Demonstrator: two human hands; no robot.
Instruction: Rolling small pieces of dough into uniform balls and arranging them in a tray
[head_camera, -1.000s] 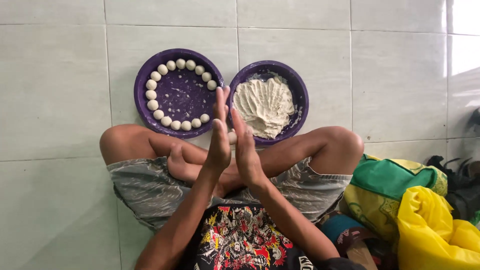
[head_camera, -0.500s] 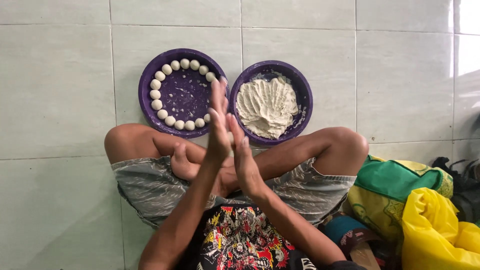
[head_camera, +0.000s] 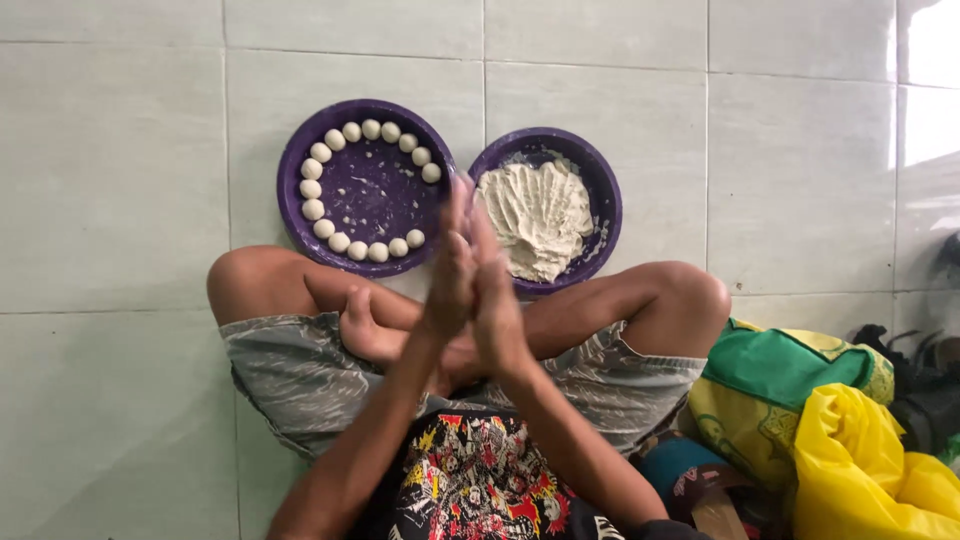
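I sit cross-legged on a tiled floor. My left hand (head_camera: 448, 285) and my right hand (head_camera: 497, 305) are pressed flat together, palm to palm, fingers pointing away from me and blurred. Anything between the palms is hidden. Just beyond the fingertips lie two round purple plates side by side. The left plate (head_camera: 365, 195) carries several small white dough balls (head_camera: 312, 188) in a ring along its rim. The right plate (head_camera: 600, 190) holds a flattened mass of pale dough (head_camera: 540, 215) with finger grooves in it.
My bare knees (head_camera: 690, 295) and a foot (head_camera: 365, 325) sit just below the plates. At the lower right lies a heap of green and yellow bags (head_camera: 850, 440) with dark items behind. Pale floor tiles (head_camera: 110, 150) surround the plates.
My palms have slid against each other while staying pressed together, and the fingertips have blurred. The plates and dough have not moved.
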